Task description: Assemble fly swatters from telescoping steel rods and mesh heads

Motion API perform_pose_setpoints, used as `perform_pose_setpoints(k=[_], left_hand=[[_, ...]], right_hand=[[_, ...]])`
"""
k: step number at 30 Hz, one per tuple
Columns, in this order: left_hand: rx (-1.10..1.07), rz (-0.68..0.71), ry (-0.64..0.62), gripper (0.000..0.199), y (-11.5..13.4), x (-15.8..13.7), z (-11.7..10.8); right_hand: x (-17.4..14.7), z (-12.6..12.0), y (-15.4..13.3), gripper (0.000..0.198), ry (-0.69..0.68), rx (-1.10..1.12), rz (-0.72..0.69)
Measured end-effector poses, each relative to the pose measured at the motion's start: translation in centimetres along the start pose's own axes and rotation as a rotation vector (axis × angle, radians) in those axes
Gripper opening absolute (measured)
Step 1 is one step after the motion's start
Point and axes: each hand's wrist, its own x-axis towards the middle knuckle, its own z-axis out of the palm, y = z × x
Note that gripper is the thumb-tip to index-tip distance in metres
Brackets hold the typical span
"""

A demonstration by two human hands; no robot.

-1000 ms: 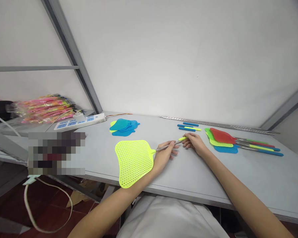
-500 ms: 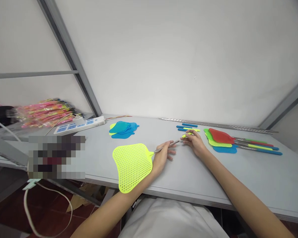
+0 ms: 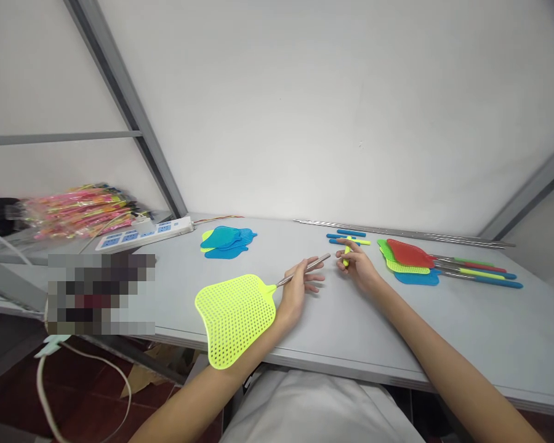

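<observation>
A yellow fly swatter point(image 3: 236, 317) with a metal rod is in my left hand point(image 3: 296, 292), its perforated head over my forearm. The thumb and index finger pinch the rod while the other fingers are spread. My right hand point(image 3: 357, 266) grips a short yellow handle grip point(image 3: 347, 251) between its fingers, held near upright. The bare rod end and this grip are apart. Just behind my right hand lie several loose handle grips point(image 3: 351, 233), blue and yellow.
Swatters with red, green, yellow and blue heads point(image 3: 409, 255) lie stacked at right. Loose blue and yellow swatter heads point(image 3: 228, 240) lie at left. Metal rods point(image 3: 397, 231) run along the wall. A power strip point(image 3: 143, 234) and bagged colourful items point(image 3: 80, 209) are further left.
The yellow grip in my right hand has turned from slanted to near upright. My left hand and the swatter have shifted slightly left, with the rod end tilted up more.
</observation>
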Motion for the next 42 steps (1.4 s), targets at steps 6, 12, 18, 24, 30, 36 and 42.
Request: perform_pose_setpoints(k=[6, 12, 18, 24, 30, 36, 42], left_hand=[[-0.03, 0.023, 0.08, 0.039, 0.0, 0.1, 0.1], [-0.029, 0.037, 0.086, 0.04, 0.1, 0.1, 0.0], [-0.036, 0.016, 0.108, 0.039, 0.2, 0.1, 0.0], [-0.056, 0.017, 0.119, 0.04, 0.2, 0.1, 0.0], [-0.13, 0.022, 0.054, 0.043, 0.4, 0.0, -0.1], [-0.143, 0.002, 0.034, 0.043, 0.8, 0.0, 0.0], [-0.162, -0.013, -0.005, 0.045, 0.9, -0.1, 0.1]], right_hand=[[-0.7, 0.2, -0.3, 0.068, -0.178, -0.271, 0.144], [-0.6, -0.4, -0.3, 0.049, -0.272, -0.393, 0.201], [0.1, -0.5, -0.3, 0.035, -0.208, -0.408, 0.105], [0.2, -1.3, -0.6, 0.039, -0.165, -0.357, 0.085], [0.1, -1.6, -1.1, 0.032, -0.218, -0.223, 0.075], [0.1, -1.6, -1.2, 0.032, -0.278, -0.128, 0.108], [0.1, -1.6, -1.4, 0.029, -0.244, -0.077, 0.07]])
